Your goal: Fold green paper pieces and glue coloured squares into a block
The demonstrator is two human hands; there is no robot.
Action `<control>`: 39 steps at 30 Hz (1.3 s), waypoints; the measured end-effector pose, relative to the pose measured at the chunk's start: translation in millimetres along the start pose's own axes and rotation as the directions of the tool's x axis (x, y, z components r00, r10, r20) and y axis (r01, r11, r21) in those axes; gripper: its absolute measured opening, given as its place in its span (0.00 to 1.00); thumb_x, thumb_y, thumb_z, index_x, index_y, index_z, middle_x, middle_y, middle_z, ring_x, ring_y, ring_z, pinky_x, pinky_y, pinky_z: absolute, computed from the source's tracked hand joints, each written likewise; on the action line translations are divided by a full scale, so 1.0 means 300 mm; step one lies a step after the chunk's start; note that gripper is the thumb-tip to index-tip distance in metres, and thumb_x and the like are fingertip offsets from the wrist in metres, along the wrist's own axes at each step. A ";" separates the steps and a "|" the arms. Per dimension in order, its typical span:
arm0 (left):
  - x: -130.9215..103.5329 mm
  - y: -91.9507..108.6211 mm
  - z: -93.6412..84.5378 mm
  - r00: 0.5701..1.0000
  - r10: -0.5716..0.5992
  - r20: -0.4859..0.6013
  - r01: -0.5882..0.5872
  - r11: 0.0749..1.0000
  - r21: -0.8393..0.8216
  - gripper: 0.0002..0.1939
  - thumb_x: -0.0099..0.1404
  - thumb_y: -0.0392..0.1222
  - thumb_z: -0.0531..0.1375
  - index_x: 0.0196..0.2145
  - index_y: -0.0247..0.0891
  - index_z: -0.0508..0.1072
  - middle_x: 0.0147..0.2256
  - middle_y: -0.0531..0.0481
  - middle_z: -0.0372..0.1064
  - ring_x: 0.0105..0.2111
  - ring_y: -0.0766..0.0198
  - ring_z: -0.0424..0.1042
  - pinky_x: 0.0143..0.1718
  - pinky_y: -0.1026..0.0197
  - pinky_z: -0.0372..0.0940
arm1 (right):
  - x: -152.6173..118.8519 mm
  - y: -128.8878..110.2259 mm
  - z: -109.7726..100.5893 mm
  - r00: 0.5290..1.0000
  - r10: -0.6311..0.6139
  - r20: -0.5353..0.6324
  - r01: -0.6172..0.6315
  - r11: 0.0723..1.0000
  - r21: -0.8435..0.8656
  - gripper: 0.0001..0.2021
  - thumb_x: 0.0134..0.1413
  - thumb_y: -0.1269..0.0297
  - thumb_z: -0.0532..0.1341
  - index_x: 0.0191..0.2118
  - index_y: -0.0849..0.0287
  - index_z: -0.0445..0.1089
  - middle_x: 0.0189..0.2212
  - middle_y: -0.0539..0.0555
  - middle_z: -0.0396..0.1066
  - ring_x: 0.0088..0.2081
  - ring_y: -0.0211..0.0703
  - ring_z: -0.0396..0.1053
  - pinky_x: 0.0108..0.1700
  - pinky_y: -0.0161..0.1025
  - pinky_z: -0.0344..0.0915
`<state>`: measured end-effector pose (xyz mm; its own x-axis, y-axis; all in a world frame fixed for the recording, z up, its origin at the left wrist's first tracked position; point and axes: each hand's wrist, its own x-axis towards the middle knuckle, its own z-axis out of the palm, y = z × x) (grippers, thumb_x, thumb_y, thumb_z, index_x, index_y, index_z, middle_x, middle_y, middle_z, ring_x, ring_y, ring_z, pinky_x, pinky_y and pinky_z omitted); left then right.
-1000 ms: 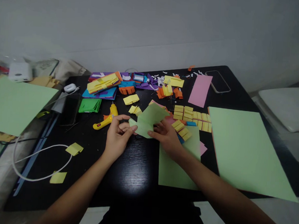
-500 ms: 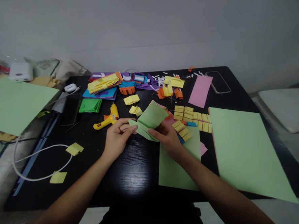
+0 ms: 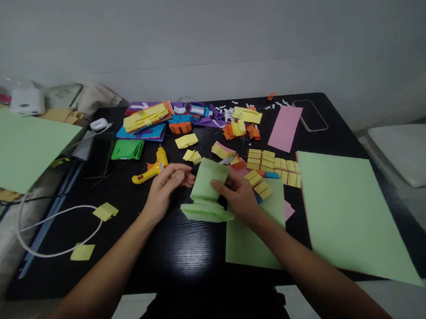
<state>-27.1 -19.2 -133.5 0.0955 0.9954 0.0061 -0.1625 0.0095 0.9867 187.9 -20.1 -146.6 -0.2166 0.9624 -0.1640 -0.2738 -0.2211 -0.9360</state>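
My right hand (image 3: 240,195) pinches a folded piece of light green paper (image 3: 208,178) by its right side, thumb on the front face. The paper's lower part is creased and flares outward into a strip. Just left of it, my left hand (image 3: 168,185) is off the paper, its fingers loosely bent and holding nothing. A yellow glue gun (image 3: 156,167) lies beside the left hand. Beneath my right forearm rests a light green sheet (image 3: 253,246), and small folded yellow pieces (image 3: 258,184) lie by the right wrist. Scissors (image 3: 228,159) show partly behind the held paper.
A large green sheet (image 3: 354,216) covers the table's right side. Folded coloured papers (image 3: 146,119) and scraps (image 3: 219,114) line the back. A pink sheet (image 3: 285,128) lies near a phone (image 3: 311,116). A white cable (image 3: 57,256) loops at left, near a dark phone (image 3: 99,155).
My left hand has let go of the green paper and drawn slightly left. In my right hand the paper has turned, so its folded strip now faces toward me.
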 end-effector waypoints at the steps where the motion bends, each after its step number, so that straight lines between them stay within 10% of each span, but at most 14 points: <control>1: -0.001 0.003 0.003 0.999 0.011 0.045 -0.012 1.000 0.017 0.16 0.69 0.48 0.69 0.48 0.37 0.79 0.37 0.47 0.80 0.37 0.62 0.79 0.40 0.61 0.74 | -0.001 0.002 0.001 1.000 0.008 0.005 -0.008 1.000 0.000 0.24 0.48 0.48 0.78 0.47 0.53 0.76 0.37 0.52 0.83 0.41 0.51 0.82 0.45 0.47 0.78; 7: -0.015 -0.008 0.022 0.968 0.224 0.114 -0.239 0.962 0.134 0.28 0.60 0.33 0.75 0.56 0.45 0.74 0.35 0.54 0.79 0.34 0.67 0.79 0.39 0.65 0.74 | 0.001 0.011 -0.004 0.996 0.021 -0.086 -0.024 0.999 -0.036 0.34 0.44 0.49 0.80 0.49 0.49 0.59 0.28 0.46 0.79 0.28 0.45 0.78 0.28 0.39 0.72; 10: -0.014 -0.015 0.012 0.951 0.276 0.139 -0.307 0.900 0.309 0.19 0.62 0.36 0.75 0.50 0.43 0.81 0.34 0.53 0.80 0.33 0.67 0.78 0.38 0.65 0.74 | 0.005 0.010 -0.003 0.993 -0.025 -0.120 0.020 0.999 -0.038 0.34 0.44 0.50 0.80 0.46 0.48 0.58 0.27 0.44 0.77 0.27 0.43 0.76 0.29 0.38 0.72; 20: -0.004 0.000 -0.010 0.888 0.437 0.147 -0.435 0.690 0.578 0.08 0.69 0.37 0.70 0.45 0.43 0.86 0.35 0.50 0.78 0.34 0.65 0.76 0.37 0.63 0.71 | 0.009 0.018 -0.025 0.975 -0.220 -0.011 0.210 0.943 -0.259 0.13 0.51 0.59 0.77 0.42 0.53 0.82 0.31 0.49 0.76 0.32 0.41 0.73 0.37 0.41 0.72; 25: -0.013 -0.002 -0.006 0.818 0.553 0.159 -0.504 0.555 0.662 0.05 0.68 0.34 0.71 0.41 0.41 0.85 0.35 0.52 0.72 0.36 0.66 0.73 0.38 0.63 0.69 | 0.006 0.010 -0.026 0.922 -0.384 -0.054 0.330 0.850 -0.410 0.03 0.56 0.63 0.73 0.37 0.53 0.84 0.27 0.49 0.72 0.30 0.40 0.67 0.35 0.40 0.66; 33: -0.065 0.004 0.046 0.606 0.722 0.335 -0.646 0.201 0.736 0.10 0.66 0.32 0.71 0.43 0.42 0.81 0.38 0.50 0.74 0.40 0.61 0.75 0.45 0.55 0.71 | -0.033 -0.024 0.001 0.913 -0.405 0.041 0.385 0.827 -0.409 0.16 0.61 0.60 0.71 0.53 0.53 0.78 0.39 0.52 0.80 0.40 0.45 0.77 0.46 0.44 0.73; 39: -0.081 0.017 0.066 0.677 0.613 0.406 -0.671 0.290 0.682 0.09 0.68 0.42 0.69 0.46 0.45 0.81 0.54 0.43 0.75 0.55 0.48 0.75 0.57 0.42 0.70 | -0.032 -0.016 -0.008 0.877 -0.480 0.032 0.430 0.753 -0.498 0.08 0.63 0.64 0.69 0.47 0.50 0.79 0.46 0.56 0.78 0.52 0.52 0.75 0.58 0.52 0.72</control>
<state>-10.7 -45.2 -125.5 0.3640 0.6413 0.6755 0.5587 -0.7306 0.3926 193.5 -28.0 -141.2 -0.0885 0.9449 0.3151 0.1671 0.3260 -0.9305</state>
